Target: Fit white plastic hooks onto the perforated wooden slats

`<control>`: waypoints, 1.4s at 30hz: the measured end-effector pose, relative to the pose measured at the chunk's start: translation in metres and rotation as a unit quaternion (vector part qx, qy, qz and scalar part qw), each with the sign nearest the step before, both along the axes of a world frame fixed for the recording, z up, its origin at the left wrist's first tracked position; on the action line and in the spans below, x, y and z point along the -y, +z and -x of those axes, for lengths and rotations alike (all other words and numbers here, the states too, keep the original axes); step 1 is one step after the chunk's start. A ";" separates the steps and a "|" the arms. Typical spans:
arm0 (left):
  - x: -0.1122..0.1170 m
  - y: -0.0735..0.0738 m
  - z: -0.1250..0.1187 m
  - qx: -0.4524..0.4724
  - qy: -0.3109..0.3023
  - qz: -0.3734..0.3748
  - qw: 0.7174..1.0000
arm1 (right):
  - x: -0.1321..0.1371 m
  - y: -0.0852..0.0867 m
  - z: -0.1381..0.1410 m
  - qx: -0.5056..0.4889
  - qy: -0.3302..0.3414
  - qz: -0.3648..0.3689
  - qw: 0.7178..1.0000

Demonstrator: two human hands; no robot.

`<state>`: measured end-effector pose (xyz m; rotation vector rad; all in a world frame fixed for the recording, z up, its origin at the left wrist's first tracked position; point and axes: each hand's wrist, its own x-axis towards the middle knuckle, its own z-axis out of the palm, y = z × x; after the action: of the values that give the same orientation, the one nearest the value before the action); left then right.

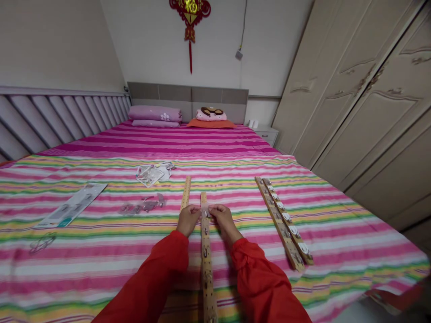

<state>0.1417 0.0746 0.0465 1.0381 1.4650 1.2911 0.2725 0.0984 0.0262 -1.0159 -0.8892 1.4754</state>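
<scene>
Both my hands, in red sleeves, meet over a long wooden pegboard strip (207, 264) lying on the striped bedspread. My left hand (187, 219) and my right hand (222, 216) each pinch one end of a small clear packet (204, 208) held just above the strip's far part. A second wooden strip (185, 194) lies just left of it, partly under my left hand. A few hooks sit on the near part of the middle strip.
Two more wooden strips with white hooks (286, 222) lie to the right. Loose metal hooks (144, 205), opened clear packets (152, 173) and a flat package (72, 205) lie to the left. Pillows (155, 115) at the headboard, a wardrobe (367, 98) on the right.
</scene>
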 end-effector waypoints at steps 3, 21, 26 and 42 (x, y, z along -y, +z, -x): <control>-0.005 -0.008 -0.001 -0.017 0.007 0.002 1.000 | -0.001 -0.005 0.002 0.003 -0.007 0.002 1.000; -0.013 -0.020 -0.001 -0.153 0.020 -0.003 0.988 | -0.007 -0.019 0.008 0.030 -0.035 0.003 0.999; -0.016 -0.024 -0.003 -0.181 0.031 0.005 0.983 | -0.008 -0.021 0.008 0.041 -0.038 0.005 0.998; -0.017 -0.034 -0.005 -0.201 0.045 0.009 0.978 | -0.013 -0.032 0.010 0.081 -0.055 -0.012 0.995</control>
<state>0.1464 0.0919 0.0127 1.2871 1.8401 1.1706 0.2629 0.1110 -0.0053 -1.1607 -0.9482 1.3003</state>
